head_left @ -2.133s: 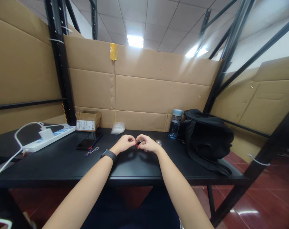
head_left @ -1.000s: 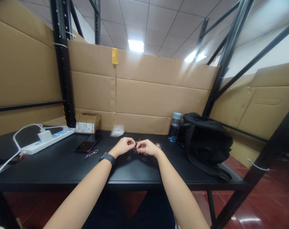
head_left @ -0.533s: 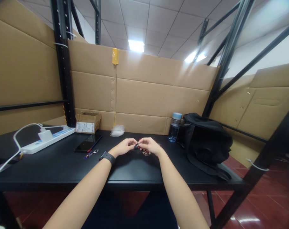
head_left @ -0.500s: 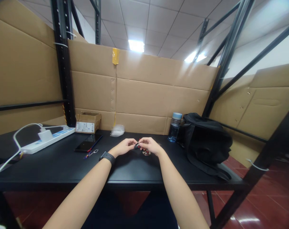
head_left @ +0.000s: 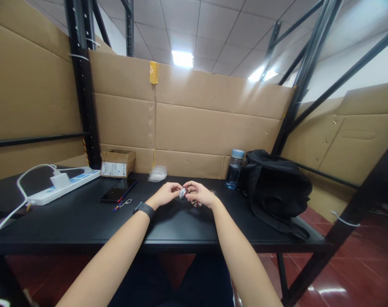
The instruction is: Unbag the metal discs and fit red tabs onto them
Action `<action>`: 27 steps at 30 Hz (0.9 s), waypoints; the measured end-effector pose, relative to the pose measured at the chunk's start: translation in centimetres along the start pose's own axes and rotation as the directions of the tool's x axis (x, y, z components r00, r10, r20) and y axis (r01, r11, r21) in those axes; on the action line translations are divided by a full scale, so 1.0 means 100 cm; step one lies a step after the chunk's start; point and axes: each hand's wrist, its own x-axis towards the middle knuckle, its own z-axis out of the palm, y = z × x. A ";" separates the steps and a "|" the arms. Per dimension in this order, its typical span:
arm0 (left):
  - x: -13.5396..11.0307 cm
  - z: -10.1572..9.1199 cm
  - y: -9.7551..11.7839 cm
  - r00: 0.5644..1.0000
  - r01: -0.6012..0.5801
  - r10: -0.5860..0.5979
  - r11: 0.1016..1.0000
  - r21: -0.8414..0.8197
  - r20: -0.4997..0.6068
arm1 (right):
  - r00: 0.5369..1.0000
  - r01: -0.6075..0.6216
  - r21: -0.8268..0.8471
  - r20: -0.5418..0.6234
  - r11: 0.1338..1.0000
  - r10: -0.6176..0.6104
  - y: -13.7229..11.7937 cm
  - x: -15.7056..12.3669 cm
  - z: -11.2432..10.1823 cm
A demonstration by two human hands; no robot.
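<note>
Silvery round piece (head_left: 182, 194), a bit below the middle of the frame, pinched between both hands. Going big to small: cardboard wall (head_left: 197, 128) right across the back, then the black counter (head_left: 168, 224) filling most of the lower half. Black backpack (head_left: 277, 192) on the right, white power strip (head_left: 40, 199) far left, little carton (head_left: 117, 168) mid left, blue-capped bottle (head_left: 234, 170) just beside the bag, dark phone or tablet (head_left: 117, 192) in front of the carton.

Hands next: the left hand (head_left: 166, 193) pinches the piece from its side, the right hand (head_left: 200, 193) grips the other edge with its fingertips. Smaller still: clear plastic packet (head_left: 157, 173), keyring (head_left: 122, 205), and something shiny (head_left: 196, 204) under the right hand, can't tell if held.

What's new: half a second ago the bit at the fingertips looked mostly black, now it's silvery. Turned or swapped, no idea; I'd guess the fiddly work's ongoing.
</note>
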 end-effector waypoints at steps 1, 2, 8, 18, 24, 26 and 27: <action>0.000 0.000 0.000 1.000 0.003 -0.003 1.000 0.001 -0.005 | 1.000 -0.002 -0.006 0.004 1.000 0.002 0.000 0.000 0.000; 0.000 0.000 0.001 1.000 0.004 -0.004 1.000 0.000 -0.007 | 1.000 -0.002 -0.012 0.006 1.000 0.003 0.000 0.000 0.000; -0.001 0.001 0.002 1.000 0.017 -0.017 0.999 0.030 -0.012 | 1.000 -0.020 -0.020 -0.003 1.000 0.019 0.004 0.001 -0.002; -0.001 -0.002 0.003 0.991 0.012 0.008 0.989 0.150 -0.135 | 0.998 0.009 0.001 -0.057 1.000 -0.009 0.001 0.001 -0.002; -0.006 -0.032 -0.004 0.890 0.182 -0.030 0.938 0.294 -0.456 | 0.896 0.077 0.013 -0.440 0.997 -0.063 0.008 0.009 -0.017; -0.009 -0.041 -0.008 0.885 0.249 -0.076 0.911 0.328 -0.460 | 0.815 0.014 0.004 -0.579 1.000 -0.009 0.011 0.009 -0.027; -0.010 -0.044 -0.010 0.887 0.271 -0.096 0.900 0.342 -0.452 | 0.776 -0.032 -0.003 -0.630 0.999 0.023 0.013 0.008 -0.033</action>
